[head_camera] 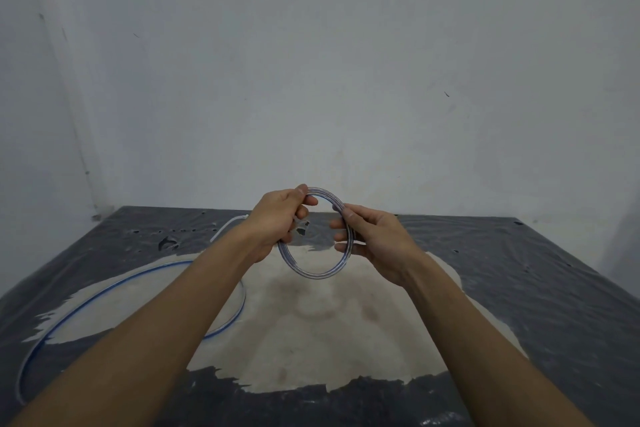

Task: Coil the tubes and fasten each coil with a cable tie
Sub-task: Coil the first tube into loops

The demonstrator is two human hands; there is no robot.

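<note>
Both hands up above the table, holding one coil of clear plastic tube with a blue stripe [313,274], several turns, ring standing roughly upright. Left hand [277,218] pinches the upper-left arc, thumb on top, fingers curled round the strands. Right hand [374,239] clamps the right side, thumb over the outer edge, fingers through the ring. Second clear blue-striped tube [114,282] lies loose in a big loop on the worn dark table [536,288], left. White cable tie [228,224] far left, flat.

Both hands [277,218] [374,239] grip coiled tube [311,272] (held upright); table [536,288] below
</note>
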